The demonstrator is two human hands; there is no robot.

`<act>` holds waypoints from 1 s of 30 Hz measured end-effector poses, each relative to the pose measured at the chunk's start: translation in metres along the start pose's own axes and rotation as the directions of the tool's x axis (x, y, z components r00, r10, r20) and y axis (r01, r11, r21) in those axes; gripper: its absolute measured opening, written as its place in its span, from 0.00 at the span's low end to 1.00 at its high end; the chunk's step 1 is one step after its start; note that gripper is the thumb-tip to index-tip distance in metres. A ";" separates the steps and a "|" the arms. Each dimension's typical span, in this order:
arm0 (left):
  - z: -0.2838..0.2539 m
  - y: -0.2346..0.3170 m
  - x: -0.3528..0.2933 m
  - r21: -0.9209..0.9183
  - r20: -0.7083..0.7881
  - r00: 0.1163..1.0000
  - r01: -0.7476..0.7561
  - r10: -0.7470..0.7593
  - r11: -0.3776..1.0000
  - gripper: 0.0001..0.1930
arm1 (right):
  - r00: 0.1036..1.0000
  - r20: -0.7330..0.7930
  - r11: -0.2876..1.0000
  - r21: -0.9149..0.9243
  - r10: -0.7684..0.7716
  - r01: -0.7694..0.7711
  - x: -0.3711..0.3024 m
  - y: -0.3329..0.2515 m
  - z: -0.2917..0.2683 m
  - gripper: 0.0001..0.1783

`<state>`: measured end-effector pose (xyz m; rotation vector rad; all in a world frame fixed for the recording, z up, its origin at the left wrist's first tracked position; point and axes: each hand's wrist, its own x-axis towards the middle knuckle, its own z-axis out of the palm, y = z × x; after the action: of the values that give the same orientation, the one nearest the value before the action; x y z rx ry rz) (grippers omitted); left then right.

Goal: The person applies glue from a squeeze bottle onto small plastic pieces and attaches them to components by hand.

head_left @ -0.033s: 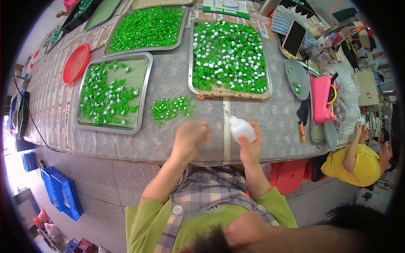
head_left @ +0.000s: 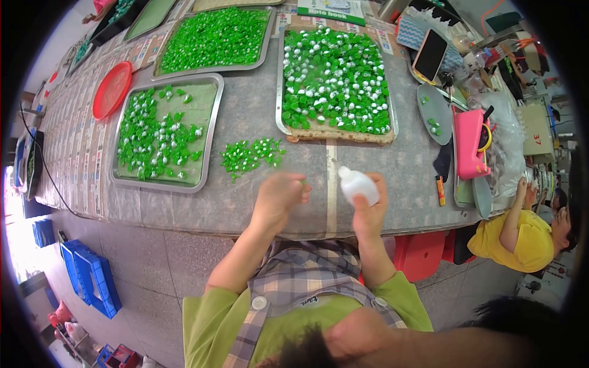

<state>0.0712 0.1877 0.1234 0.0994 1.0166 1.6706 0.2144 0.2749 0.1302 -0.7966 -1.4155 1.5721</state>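
Observation:
My right hand (head_left: 370, 208) is wrapped round a white squeeze bottle (head_left: 360, 189) with a thin nozzle, tilted up and to the left. Left of it, my left hand (head_left: 281, 197) is closed in a pinch just above the table, slightly blurred. A trace of green shows at its fingertips, too small to name. A loose pile of small green pieces with white bits (head_left: 251, 154) lies on the grey table cover just beyond my left hand. The bottle's tip is apart from my left fingers.
A metal tray (head_left: 211, 132) at left and another tray (head_left: 392, 136) ahead hold green pieces with white balls. A far tray (head_left: 267, 46) holds green pieces. Around them are a red plate (head_left: 112, 91), grey dish (head_left: 432, 113), phone (head_left: 430, 55) and pink holder (head_left: 469, 144). A person in yellow (head_left: 515, 239) sits at right.
The squeeze bottle and my right hand have shifted slightly to the right, away from my left hand. My left hand stays nearly in place, still pinched.

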 end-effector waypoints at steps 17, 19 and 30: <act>0.007 0.000 0.006 -0.224 0.117 0.988 0.123 -0.099 0.967 0.08 | 0.989 -0.150 0.991 0.136 0.011 0.010 0.012 -0.013 -0.007 0.30; 0.000 -0.002 0.004 -0.215 0.066 0.994 0.099 -0.086 0.972 0.07 | 0.985 -0.154 0.975 0.219 0.079 -0.044 0.013 -0.005 -0.004 0.31; -0.003 -0.008 0.003 -0.249 0.142 0.990 0.025 0.011 0.968 0.03 | 0.956 0.026 0.873 0.400 0.292 -0.278 0.005 0.013 -0.007 0.26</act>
<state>0.0750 0.1885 0.1151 0.0476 0.6917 1.7457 0.2157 0.2826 0.1164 -0.8007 -0.9266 1.9815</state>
